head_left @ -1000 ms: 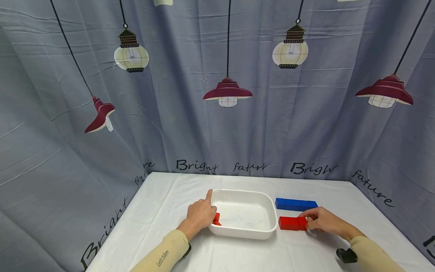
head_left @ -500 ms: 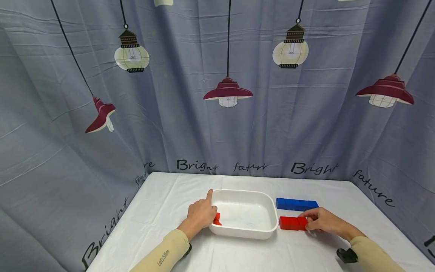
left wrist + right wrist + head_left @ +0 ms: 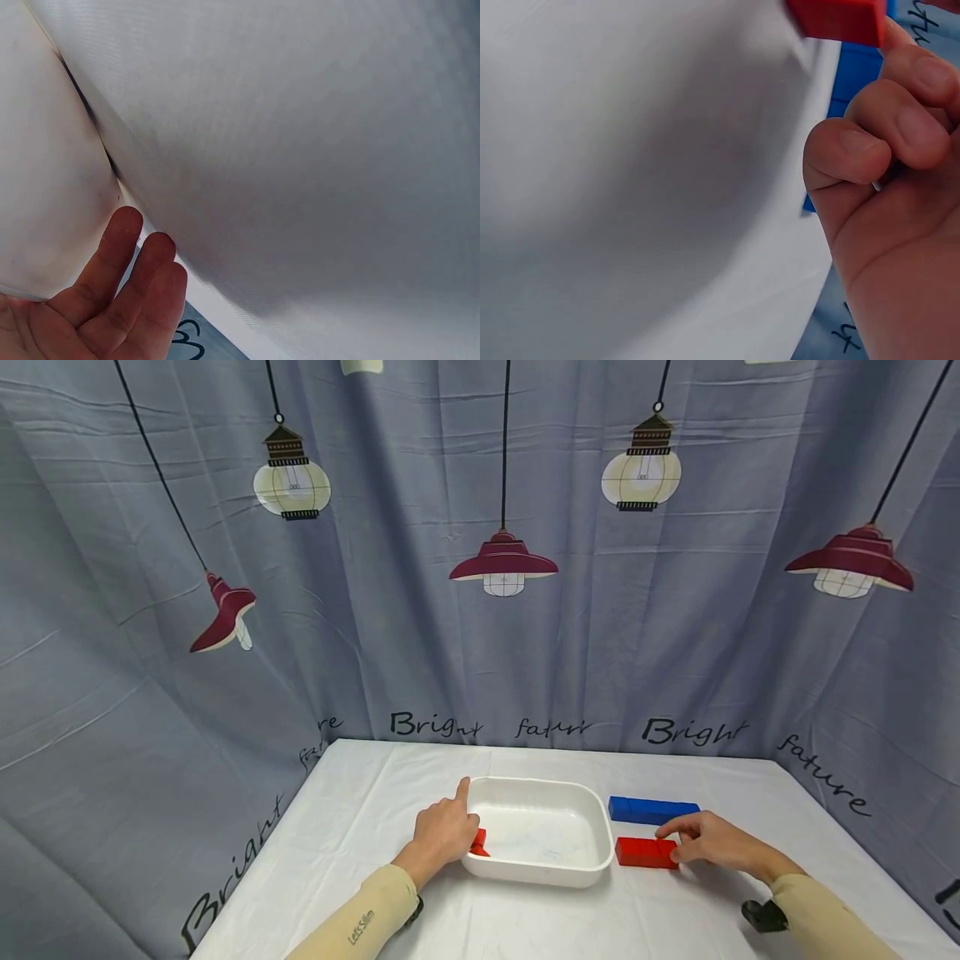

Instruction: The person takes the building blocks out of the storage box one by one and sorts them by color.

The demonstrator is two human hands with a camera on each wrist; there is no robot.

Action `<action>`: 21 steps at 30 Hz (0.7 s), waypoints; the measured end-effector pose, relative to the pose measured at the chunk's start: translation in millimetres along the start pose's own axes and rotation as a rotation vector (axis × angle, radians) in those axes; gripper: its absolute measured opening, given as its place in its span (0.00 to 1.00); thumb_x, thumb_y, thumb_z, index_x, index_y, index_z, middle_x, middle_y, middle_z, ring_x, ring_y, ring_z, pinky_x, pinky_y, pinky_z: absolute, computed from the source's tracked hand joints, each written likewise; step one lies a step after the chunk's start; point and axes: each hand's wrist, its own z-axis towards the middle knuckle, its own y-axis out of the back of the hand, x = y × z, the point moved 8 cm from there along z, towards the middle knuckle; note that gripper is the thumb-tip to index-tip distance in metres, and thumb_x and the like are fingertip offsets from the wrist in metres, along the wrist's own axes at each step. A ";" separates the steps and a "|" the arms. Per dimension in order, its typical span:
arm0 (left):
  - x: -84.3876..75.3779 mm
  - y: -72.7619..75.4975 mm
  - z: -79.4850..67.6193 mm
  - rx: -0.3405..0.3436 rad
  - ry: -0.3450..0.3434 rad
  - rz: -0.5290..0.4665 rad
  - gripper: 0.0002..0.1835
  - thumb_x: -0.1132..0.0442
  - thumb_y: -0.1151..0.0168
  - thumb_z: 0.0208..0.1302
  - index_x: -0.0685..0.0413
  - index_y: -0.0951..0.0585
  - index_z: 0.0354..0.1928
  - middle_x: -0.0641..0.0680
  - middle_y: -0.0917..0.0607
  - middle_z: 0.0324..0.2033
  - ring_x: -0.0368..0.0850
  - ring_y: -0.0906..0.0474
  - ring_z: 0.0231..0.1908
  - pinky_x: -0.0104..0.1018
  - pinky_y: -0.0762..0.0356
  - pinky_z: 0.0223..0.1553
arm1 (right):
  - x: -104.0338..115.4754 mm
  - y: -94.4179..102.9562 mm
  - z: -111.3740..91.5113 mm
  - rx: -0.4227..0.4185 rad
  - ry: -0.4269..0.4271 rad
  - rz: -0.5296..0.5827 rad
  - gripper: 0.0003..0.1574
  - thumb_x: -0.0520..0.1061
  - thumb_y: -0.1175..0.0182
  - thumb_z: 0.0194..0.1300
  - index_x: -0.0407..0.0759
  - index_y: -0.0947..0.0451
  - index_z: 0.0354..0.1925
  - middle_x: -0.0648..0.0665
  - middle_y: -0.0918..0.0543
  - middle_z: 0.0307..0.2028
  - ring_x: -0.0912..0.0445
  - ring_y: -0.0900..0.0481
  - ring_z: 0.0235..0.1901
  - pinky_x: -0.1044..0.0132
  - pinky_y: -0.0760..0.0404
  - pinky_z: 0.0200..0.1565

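Note:
My left hand (image 3: 442, 828) holds the left end of a white plastic tub (image 3: 547, 875), index finger along the rim and thumb over the inner side. Below the wall, the other fingers show in the left wrist view beside the tub's outside (image 3: 52, 165). Red blocks (image 3: 480, 842) lie inside at that end, partly hidden by the hand. Right of the tub, red blocks (image 3: 637, 852) stand end to end in a short row. My right hand (image 3: 716, 842) is at the row's right end, thumb tip beside it and index finger raised just over it. Its other fingers are curled.
Behind the red row lies a longer row of blue blocks (image 3: 648, 810), its right end partly covered by my right hand. White cloth (image 3: 525, 927) covers the table. A grey-blue curtain (image 3: 420, 635) printed with lamps hangs around the back and sides.
My right index finger has lifted off the red blocks and the hand has risen slightly, covering more of the blue row's end. The left hand and tub stay put.

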 end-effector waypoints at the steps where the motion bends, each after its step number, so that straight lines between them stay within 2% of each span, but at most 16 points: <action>1: 0.3 -0.3 0.0 0.001 0.001 -0.001 0.35 0.53 0.47 0.69 0.52 0.40 0.76 0.57 0.14 0.33 0.49 0.24 0.26 0.47 0.25 0.31 | 1.3 1.0 0.8 -0.004 -0.006 -0.001 0.27 0.44 0.34 0.59 0.35 0.20 0.57 0.48 0.27 0.24 0.54 0.29 0.26 0.68 0.32 0.25; 9: 0.1 0.9 0.7 -0.008 0.003 0.006 0.35 0.53 0.47 0.68 0.52 0.39 0.76 0.57 0.13 0.34 0.49 0.22 0.27 0.48 0.24 0.33 | 26.2 3.8 8.3 -0.025 0.019 -0.035 0.26 0.47 0.32 0.61 0.37 0.19 0.55 0.49 0.30 0.24 0.56 0.30 0.28 0.67 0.32 0.27; 21: 0.3 0.6 0.4 -0.004 0.005 -0.002 0.36 0.53 0.47 0.68 0.53 0.39 0.76 0.57 0.14 0.33 0.49 0.23 0.26 0.48 0.24 0.32 | 93.5 -7.9 24.5 0.061 0.196 0.003 0.23 0.44 0.35 0.63 0.34 0.20 0.54 0.50 0.32 0.22 0.57 0.31 0.23 0.67 0.31 0.26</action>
